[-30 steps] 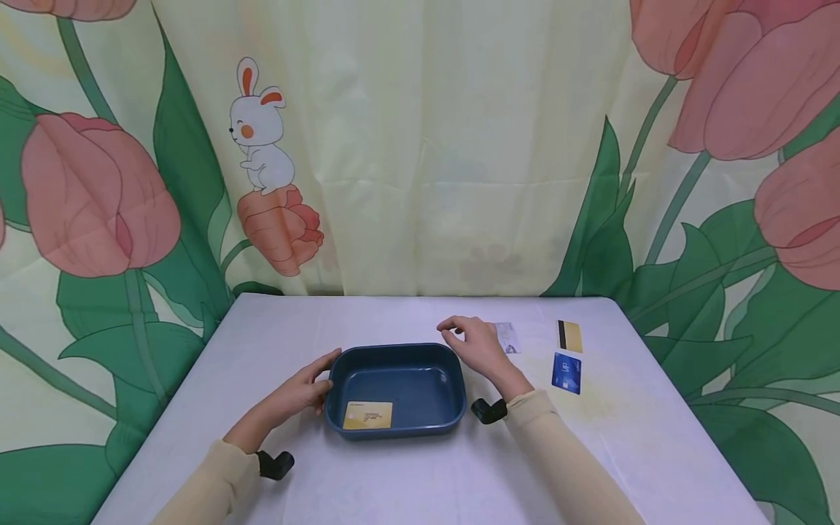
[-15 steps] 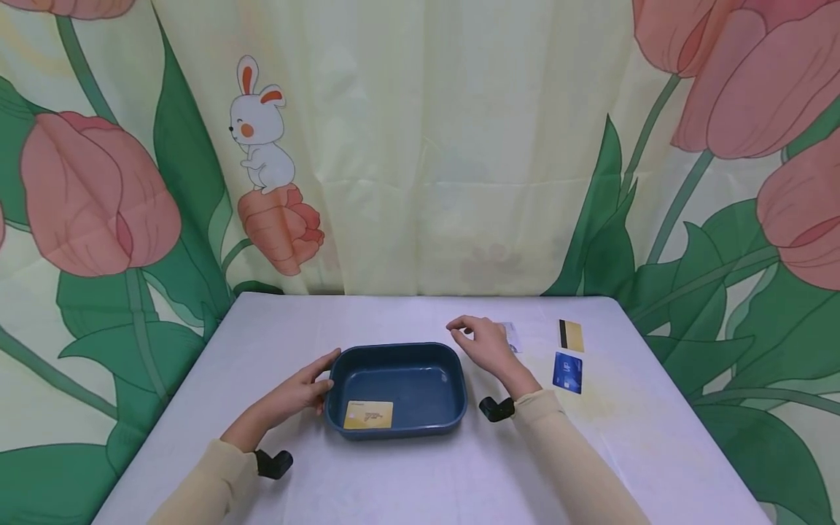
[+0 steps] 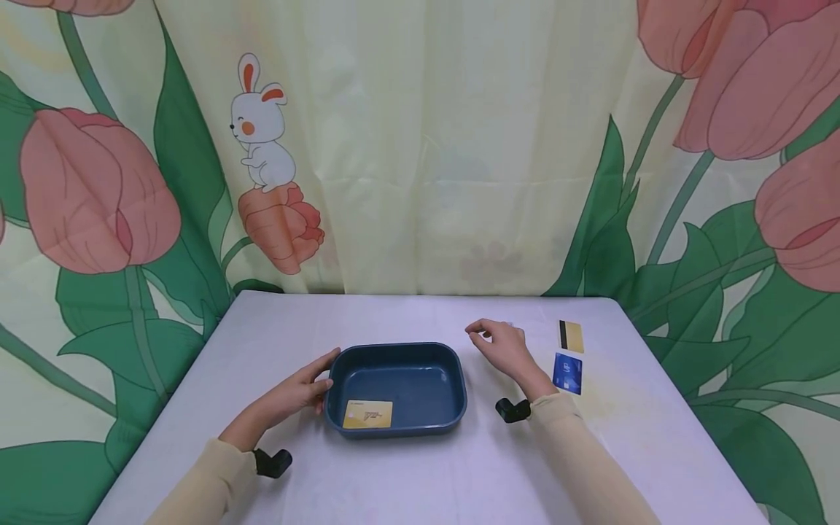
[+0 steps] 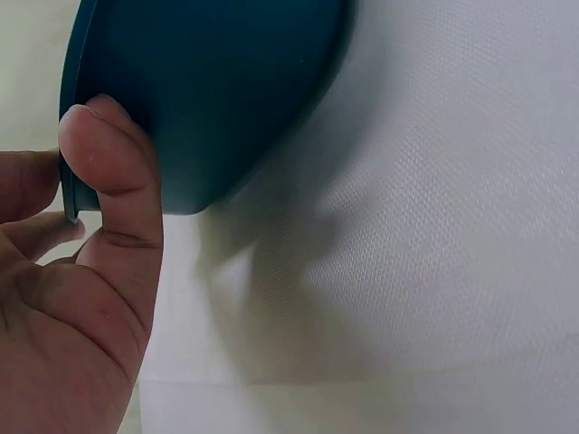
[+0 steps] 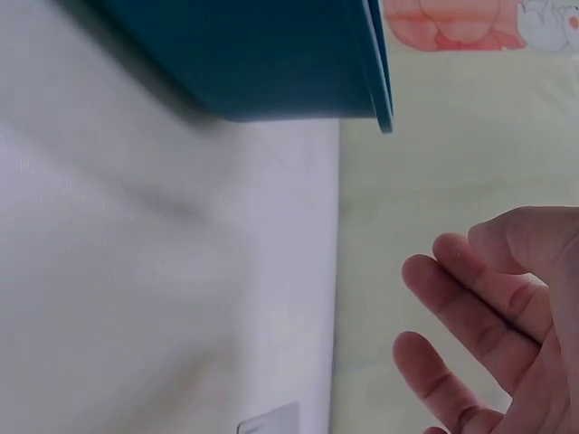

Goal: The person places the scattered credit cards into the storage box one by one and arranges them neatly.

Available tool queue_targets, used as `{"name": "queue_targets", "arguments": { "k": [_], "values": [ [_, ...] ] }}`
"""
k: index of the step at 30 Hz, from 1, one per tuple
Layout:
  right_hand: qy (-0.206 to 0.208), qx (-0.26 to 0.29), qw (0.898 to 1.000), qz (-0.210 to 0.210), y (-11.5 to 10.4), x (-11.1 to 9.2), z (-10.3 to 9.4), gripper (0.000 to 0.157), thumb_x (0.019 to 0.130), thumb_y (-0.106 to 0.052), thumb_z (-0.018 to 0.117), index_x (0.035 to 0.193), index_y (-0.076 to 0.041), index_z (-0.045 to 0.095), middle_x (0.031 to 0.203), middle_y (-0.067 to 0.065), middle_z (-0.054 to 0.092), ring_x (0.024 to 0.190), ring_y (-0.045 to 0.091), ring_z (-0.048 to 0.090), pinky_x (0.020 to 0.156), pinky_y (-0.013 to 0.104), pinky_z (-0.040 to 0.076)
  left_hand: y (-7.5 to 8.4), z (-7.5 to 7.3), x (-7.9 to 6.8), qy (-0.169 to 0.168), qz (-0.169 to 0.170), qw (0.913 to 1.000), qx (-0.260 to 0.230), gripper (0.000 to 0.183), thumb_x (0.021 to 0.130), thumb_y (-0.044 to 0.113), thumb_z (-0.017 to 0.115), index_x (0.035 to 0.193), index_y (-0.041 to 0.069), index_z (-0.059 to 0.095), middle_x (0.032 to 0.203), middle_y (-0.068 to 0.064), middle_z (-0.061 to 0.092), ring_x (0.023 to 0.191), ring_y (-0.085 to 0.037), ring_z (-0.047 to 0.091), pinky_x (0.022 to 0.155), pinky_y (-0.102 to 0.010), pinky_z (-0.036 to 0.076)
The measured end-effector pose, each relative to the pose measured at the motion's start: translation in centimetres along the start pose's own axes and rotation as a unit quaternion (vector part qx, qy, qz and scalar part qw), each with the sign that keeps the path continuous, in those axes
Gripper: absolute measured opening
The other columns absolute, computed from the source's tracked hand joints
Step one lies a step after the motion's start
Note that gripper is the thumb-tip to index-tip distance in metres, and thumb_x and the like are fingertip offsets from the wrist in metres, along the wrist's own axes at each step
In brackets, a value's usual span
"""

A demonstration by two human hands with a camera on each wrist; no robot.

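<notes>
A dark blue rectangular tray [image 3: 426, 390] with rounded corners stands mid-table in the head view. One gold card [image 3: 367, 414] lies in its near left corner. My left hand [image 3: 298, 394] grips the tray's left end, the thumb on the outer wall and fingers at the rim, as the left wrist view shows. Off the tray's right end, my right hand [image 3: 505, 346] hovers with loosely bent fingers [image 5: 470, 321] and nothing between them. Behind it, a pale card [image 5: 271, 419] on the table is mostly hidden in the head view.
Two more cards lie on the right of the table: a gold card [image 3: 572, 337] with a black stripe and, just nearer, a blue card [image 3: 567, 373]. A white cloth covers the table [image 3: 394, 481]. A printed curtain [image 3: 420, 182] hangs behind its far edge.
My right hand has moved away from the tray to the right, and now covers nearly all of the pale card. The left hand and tray have stayed put.
</notes>
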State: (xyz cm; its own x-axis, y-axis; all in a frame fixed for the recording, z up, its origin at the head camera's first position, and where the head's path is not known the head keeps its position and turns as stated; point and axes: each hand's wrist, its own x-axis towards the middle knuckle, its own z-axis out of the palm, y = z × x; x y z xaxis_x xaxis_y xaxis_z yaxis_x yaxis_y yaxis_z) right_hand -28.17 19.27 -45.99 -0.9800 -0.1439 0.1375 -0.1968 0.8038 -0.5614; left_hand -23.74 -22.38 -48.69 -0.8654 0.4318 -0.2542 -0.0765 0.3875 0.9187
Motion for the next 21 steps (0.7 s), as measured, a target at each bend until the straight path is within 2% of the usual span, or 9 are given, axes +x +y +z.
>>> {"name": "queue_targets", "arguments": {
  "k": [21],
  "values": [
    [0.009, -0.011, 1.000, 0.022, 3.3, 0.1, -0.4, 0.028, 0.104, -0.025, 0.058, 0.124, -0.011, 0.072, 0.123, 0.011, 0.075, 0.118, 0.036, 0.064, 0.101, 0.060, 0.031, 0.1, 0.3, -0.2, 0.008, -0.005, 1.0000, 0.002, 0.067, 0.109, 0.011, 0.046, 0.167, 0.015, 0.013, 0.169, -0.024, 0.016, 0.076, -0.023, 0.059, 0.070, -0.035, 0.053]
  ]
}}
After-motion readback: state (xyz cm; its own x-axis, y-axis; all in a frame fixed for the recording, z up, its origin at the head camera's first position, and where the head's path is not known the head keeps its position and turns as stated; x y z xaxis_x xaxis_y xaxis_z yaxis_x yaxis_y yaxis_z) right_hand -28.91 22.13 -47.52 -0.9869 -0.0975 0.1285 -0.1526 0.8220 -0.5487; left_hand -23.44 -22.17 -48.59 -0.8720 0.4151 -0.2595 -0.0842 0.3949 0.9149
